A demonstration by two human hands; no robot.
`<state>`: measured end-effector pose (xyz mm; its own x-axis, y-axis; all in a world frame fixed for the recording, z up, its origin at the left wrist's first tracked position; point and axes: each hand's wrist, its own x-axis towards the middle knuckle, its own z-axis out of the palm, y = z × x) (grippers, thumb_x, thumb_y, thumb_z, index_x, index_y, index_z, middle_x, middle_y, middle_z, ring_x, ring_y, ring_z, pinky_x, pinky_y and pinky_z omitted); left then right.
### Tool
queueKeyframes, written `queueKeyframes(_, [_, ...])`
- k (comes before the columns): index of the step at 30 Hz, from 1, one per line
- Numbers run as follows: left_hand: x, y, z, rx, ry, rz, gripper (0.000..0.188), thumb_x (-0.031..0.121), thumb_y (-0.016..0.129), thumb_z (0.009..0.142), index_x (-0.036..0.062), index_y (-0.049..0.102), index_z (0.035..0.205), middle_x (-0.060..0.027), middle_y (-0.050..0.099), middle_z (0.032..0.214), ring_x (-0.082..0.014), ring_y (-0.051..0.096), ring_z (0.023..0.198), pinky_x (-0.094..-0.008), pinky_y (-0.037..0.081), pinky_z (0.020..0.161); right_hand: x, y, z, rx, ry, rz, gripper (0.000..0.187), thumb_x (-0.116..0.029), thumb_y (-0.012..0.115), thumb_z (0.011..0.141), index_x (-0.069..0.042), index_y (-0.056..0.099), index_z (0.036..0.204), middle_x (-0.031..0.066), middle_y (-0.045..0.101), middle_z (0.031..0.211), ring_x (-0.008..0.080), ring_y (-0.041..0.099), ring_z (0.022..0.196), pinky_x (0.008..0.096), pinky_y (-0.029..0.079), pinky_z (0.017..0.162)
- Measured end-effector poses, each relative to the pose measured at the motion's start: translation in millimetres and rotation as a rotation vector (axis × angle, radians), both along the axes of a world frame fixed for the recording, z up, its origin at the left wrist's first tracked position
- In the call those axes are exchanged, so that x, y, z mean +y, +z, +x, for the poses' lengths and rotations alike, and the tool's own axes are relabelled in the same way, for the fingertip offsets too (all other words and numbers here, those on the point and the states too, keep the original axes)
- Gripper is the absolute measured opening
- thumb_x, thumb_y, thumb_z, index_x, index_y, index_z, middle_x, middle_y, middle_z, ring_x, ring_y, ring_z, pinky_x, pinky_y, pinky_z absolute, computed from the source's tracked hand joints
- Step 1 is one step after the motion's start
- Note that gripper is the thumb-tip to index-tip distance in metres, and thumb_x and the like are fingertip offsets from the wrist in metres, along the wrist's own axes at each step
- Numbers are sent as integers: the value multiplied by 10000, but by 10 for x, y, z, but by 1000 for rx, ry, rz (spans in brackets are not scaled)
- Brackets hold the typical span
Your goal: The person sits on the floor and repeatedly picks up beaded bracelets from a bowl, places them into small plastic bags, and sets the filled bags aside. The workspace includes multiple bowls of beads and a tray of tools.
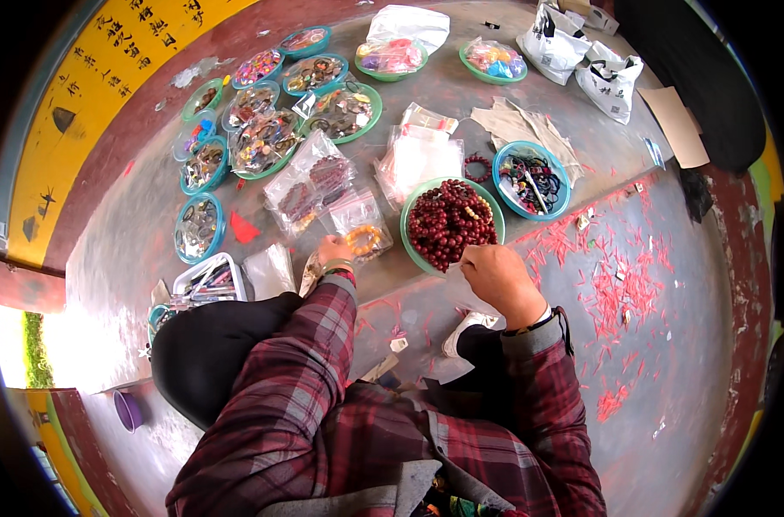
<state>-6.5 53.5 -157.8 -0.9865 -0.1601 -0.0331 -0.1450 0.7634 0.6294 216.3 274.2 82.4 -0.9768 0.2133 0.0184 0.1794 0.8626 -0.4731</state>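
Note:
My right hand (501, 280) is closed in a pinch at the near right rim of a light green bowl (406, 231). Anything between those fingers is too small to make out. Dark red bead strings (446, 222) fill the bowl, with a few tan beads among them. My left hand (333, 250) has its fingers curled beside a clear zip bag (355, 209) that holds a yellow-orange bead bracelet (368, 239). Whatever the left fingers grip is hidden. More clear bags (293, 177) with dark red bead strings lie beyond that hand.
A blue bowl (501, 198) of cords and tools stands right of the beads, by a dark red bracelet (477, 166). Several bowls of bagged trinkets (267, 138) crowd the far left. A white basket (185, 280) sits by my left knee. Red scraps (624, 297) litter the right floor.

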Motion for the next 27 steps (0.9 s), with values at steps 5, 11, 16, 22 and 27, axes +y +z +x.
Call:
queueKeyframes(5, [16, -346, 269, -42, 371, 89, 405, 342, 690, 713, -36, 580, 807, -219, 618, 805, -354, 610, 721, -433, 477, 635, -58, 0, -47, 3, 57, 14, 168, -166, 501, 787, -43, 586, 711, 179, 590, 666, 367, 586, 650, 472, 458, 585])
queueKeyframes(11, [387, -222, 498, -497, 809, 1177, 430, 346, 699, 740, -50, 535, 707, -103, 522, 611, -198, 485, 449, -319, 401, 380, -35, 5, -35, -42, 46, 62, 164, -165, 505, 790, -49, 595, 718, 168, 602, 680, 353, 596, 658, 459, 470, 593])
queueKeyframes(16, [371, -287, 217, -576, 835, 1477, 218, 269, 592, 859, 69, 525, 912, -61, 527, 760, -185, 513, 660, -342, 420, 499, -32, -49, -55, -69, 72, 70, 160, -169, 508, 798, -57, 591, 721, 155, 605, 695, 343, 597, 677, 451, 469, 600])
queueKeyframes(22, [362, -286, 143, -701, 812, 1428, 294, 304, 548, 859, 40, 532, 986, -91, 565, 826, -209, 547, 732, -358, 439, 568, 6, -112, -76, -39, 65, 52, 167, -188, 519, 810, -61, 572, 716, 150, 592, 692, 354, 577, 671, 461, 448, 587])
queueKeyframes(27, [360, -271, 192, -764, 771, 1332, 371, 333, 512, 858, 15, 538, 1047, -116, 597, 881, -229, 576, 792, -371, 454, 626, 48, -31, -81, -55, 35, 60, 175, -170, 498, 801, -55, 603, 721, 162, 615, 713, 348, 602, 698, 453, 472, 610])
